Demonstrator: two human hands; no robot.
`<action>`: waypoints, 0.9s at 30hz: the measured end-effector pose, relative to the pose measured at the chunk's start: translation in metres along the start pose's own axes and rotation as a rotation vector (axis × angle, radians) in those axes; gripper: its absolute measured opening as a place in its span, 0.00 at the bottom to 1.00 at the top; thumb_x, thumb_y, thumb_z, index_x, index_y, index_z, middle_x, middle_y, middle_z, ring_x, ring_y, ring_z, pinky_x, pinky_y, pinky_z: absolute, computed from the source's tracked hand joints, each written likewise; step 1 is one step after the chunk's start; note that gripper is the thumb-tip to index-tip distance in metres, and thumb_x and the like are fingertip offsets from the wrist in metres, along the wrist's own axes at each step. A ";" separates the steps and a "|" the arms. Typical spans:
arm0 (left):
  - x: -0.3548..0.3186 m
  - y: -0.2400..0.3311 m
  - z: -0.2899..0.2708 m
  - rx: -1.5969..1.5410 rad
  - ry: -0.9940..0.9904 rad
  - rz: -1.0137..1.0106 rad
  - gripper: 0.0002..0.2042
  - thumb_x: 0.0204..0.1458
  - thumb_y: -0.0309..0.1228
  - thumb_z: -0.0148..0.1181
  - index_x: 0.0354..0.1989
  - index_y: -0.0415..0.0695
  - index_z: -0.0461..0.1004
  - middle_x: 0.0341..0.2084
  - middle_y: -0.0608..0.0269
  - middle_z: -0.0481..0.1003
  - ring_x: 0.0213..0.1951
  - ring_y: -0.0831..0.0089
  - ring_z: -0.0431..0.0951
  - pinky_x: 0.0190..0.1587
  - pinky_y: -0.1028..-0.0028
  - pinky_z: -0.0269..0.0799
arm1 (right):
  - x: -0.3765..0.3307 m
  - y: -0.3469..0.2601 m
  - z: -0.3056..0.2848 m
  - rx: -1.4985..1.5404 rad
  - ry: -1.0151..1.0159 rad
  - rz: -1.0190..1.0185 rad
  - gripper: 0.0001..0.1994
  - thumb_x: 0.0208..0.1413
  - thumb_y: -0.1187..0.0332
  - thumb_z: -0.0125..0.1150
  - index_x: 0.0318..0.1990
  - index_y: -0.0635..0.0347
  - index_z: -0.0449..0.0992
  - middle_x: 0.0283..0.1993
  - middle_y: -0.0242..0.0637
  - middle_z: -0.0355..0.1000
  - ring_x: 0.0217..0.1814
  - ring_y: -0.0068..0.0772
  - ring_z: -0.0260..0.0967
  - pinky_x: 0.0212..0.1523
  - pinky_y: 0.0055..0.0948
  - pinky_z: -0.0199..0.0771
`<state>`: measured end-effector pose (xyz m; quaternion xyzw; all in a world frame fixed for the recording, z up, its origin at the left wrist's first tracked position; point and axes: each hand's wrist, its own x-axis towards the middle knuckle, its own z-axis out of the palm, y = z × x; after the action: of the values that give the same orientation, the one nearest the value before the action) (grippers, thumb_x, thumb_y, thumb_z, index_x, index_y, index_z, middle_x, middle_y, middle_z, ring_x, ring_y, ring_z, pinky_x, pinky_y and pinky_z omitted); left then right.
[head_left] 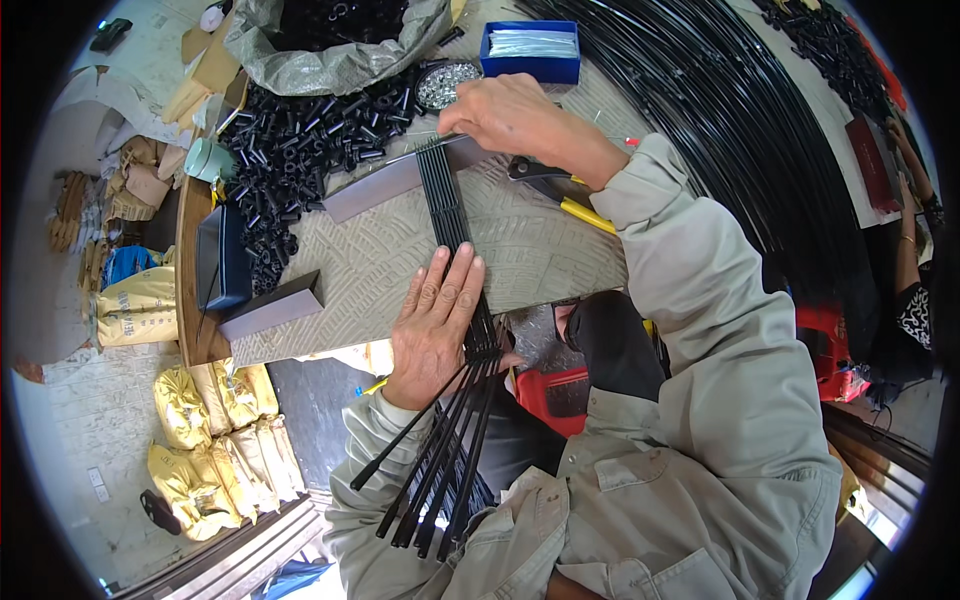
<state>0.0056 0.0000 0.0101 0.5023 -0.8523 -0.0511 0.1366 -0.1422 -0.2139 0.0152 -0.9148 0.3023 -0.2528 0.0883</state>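
A row of thin black rods (pixel 443 195) lies side by side across the table, their thicker lower ends (pixel 425 520) fanning out past the near edge. Stretched along the rods, the fingers of my left hand (pixel 437 325) press from above, with the thumb partly showing under them at the table edge. At the rods' far ends, a grey metal angle bar (pixel 375 188) crosses them. Over that bar my right hand (pixel 510 118) is closed in a pinch; what its fingertips hold is too small to make out. Yellow-handled pliers (pixel 560 195) lie beside its wrist.
Black tubular parts (pixel 300 140) are heaped at left beside a woven sack (pixel 330 65). A dish of small metal pieces (pixel 445 85) and a blue box (pixel 530 50) stand behind. Long black rods (pixel 720 110) cover the right side. Another person's hand (pixel 905 190) shows at far right.
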 end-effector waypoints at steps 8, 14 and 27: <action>-0.001 0.000 0.006 -0.103 0.064 -0.020 0.45 0.33 0.57 0.60 0.57 0.38 0.57 0.58 0.50 0.55 0.60 0.52 0.53 0.59 0.59 0.52 | 0.003 -0.001 0.011 0.050 0.146 -0.075 0.07 0.47 0.72 0.54 0.35 0.52 0.68 0.28 0.34 0.70 0.30 0.42 0.70 0.26 0.38 0.65; 0.000 0.002 0.003 -0.016 0.022 -0.013 0.47 0.31 0.55 0.64 0.57 0.34 0.55 0.57 0.46 0.56 0.60 0.50 0.53 0.59 0.58 0.50 | 0.004 0.003 0.008 0.068 0.084 -0.092 0.09 0.46 0.73 0.55 0.36 0.53 0.64 0.26 0.35 0.70 0.27 0.43 0.69 0.24 0.38 0.64; -0.002 -0.006 0.004 0.030 0.033 0.034 0.47 0.32 0.59 0.59 0.57 0.35 0.57 0.57 0.47 0.57 0.60 0.50 0.54 0.59 0.58 0.51 | 0.010 0.009 0.015 0.169 0.122 -0.254 0.09 0.47 0.73 0.50 0.37 0.55 0.65 0.26 0.41 0.71 0.31 0.45 0.70 0.28 0.39 0.65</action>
<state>0.0104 -0.0012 0.0043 0.4907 -0.8589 -0.0278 0.1441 -0.1322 -0.2271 0.0041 -0.9179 0.1669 -0.3415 0.1138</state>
